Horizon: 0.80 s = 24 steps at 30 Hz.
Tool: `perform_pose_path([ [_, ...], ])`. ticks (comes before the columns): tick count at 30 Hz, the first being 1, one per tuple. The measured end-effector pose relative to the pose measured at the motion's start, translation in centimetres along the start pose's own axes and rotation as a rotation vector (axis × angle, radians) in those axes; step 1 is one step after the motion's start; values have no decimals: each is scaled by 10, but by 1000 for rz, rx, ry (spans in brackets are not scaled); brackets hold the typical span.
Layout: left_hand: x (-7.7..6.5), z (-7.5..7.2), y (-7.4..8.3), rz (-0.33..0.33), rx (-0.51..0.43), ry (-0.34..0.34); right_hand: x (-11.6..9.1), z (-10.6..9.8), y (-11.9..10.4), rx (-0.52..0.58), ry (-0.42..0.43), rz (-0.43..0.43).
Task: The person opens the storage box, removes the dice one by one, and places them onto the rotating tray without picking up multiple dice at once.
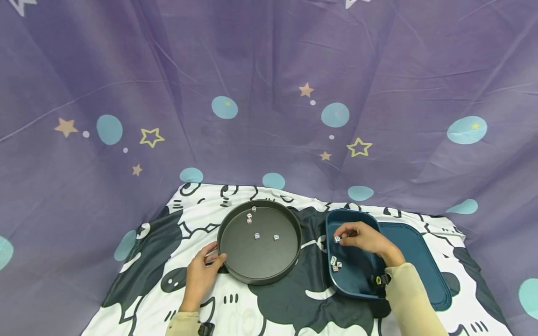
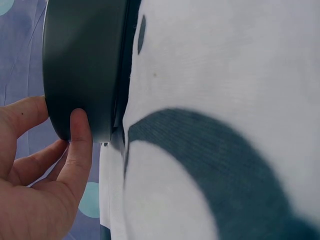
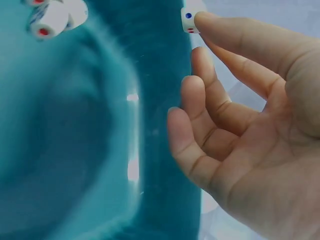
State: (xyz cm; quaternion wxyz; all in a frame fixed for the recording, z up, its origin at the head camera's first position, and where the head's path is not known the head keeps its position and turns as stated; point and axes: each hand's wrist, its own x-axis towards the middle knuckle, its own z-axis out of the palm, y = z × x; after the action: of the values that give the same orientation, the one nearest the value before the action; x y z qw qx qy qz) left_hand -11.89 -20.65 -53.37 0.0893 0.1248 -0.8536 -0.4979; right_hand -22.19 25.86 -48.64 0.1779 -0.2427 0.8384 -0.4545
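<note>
My left hand (image 1: 201, 275) holds the near-left edge of a round dark pan (image 1: 260, 282). In the left wrist view, one fingertip presses the outer wall of the pan (image 2: 85, 60) while another digit reaches the rim. Several white dice (image 1: 257, 236) lie spread inside the pan. Over a blue rectangular tray (image 1: 353, 284), my right hand (image 1: 365, 239) pinches one die (image 1: 337, 239) between thumb and forefinger; the right wrist view shows this die (image 3: 190, 21) at the fingertips, other fingers loosely bent. Three more dice (image 1: 335, 268) sit together on the tray's left side.
Partly beneath the tray lies a flat blue lid-like piece (image 1: 420, 266), reaching out to the right. A black-and-white cartoon cloth (image 1: 294, 298) covers the surface. Behind it hangs a purple curtain (image 1: 269, 56) with stars and dots.
</note>
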Motion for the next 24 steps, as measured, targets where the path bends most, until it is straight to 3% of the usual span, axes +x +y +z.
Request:
perform_pose_path([
  [7,-1,-1,2,-7,-3,-10,7,-2,-21,-41,41,-46],
  [24,-1,-1,0,-9,-11,-3,48,18,-72,58,-17,-168],
])
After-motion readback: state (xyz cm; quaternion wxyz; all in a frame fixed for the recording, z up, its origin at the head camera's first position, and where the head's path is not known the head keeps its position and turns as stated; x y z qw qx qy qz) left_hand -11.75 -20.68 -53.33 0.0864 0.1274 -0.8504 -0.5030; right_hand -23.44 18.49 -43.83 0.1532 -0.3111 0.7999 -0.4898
